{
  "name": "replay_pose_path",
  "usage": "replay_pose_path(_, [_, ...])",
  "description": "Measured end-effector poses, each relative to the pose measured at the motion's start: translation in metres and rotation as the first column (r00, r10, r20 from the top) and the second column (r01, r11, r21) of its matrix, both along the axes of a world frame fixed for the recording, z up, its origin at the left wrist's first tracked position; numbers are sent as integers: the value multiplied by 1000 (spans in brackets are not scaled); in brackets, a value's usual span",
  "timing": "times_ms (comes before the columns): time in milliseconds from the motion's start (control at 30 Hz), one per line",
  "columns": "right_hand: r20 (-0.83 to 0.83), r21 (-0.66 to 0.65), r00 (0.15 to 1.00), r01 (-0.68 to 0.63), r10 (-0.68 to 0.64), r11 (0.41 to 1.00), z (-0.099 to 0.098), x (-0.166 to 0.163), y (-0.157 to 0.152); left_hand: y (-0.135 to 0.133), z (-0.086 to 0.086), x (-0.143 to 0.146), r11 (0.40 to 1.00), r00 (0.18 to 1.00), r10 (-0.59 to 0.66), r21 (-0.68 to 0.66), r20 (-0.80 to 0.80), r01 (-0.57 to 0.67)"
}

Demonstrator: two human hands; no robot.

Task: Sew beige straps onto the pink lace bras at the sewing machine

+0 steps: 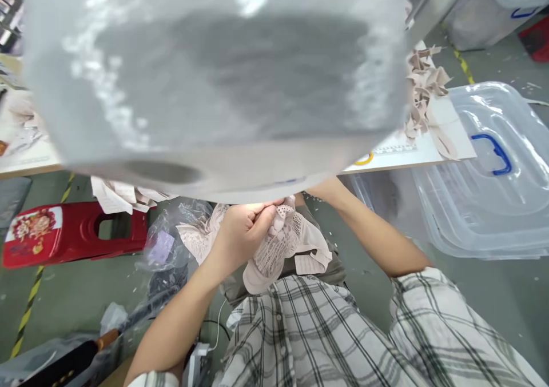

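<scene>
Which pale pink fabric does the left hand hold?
The lace piece in the middle, gripped by the left hand; the strips on the table and the bundle at left are apart from it.

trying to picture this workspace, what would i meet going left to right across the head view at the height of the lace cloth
Red stool → clear plastic bag → lace cloth → right forearm → clear plastic bin with a blue handle.

One head-worn camera looks forward and down, close in.
</scene>
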State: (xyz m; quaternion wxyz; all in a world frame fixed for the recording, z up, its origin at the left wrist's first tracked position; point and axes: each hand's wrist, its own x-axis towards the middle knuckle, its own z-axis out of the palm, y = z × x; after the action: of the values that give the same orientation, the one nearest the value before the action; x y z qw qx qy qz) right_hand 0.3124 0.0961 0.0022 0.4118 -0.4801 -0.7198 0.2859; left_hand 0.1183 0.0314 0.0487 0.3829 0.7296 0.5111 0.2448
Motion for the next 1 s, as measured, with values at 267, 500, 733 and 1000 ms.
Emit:
replay_pose_path(267, [-121, 4, 993, 9, -9, 1000, -1, -4, 1, -7, -4, -11, 977, 988, 36, 213, -147, -4])
replay_pose_path(500, [-62, -19, 997, 50, -51, 999, 0, -10, -3, -8, -15, -19, 934, 989, 88, 356, -120, -40])
replay_pose_path(733, [-41, 14, 997, 61, -60, 998, 1, -9, -4, -7, -20, -17, 926, 993, 66, 376, -100, -24])
replay_pose_path(1000, [-43, 21, 997, 62, -61, 998, -4, -7, -4, -6, -20, -12, 935, 998, 41, 355, -52, -20])
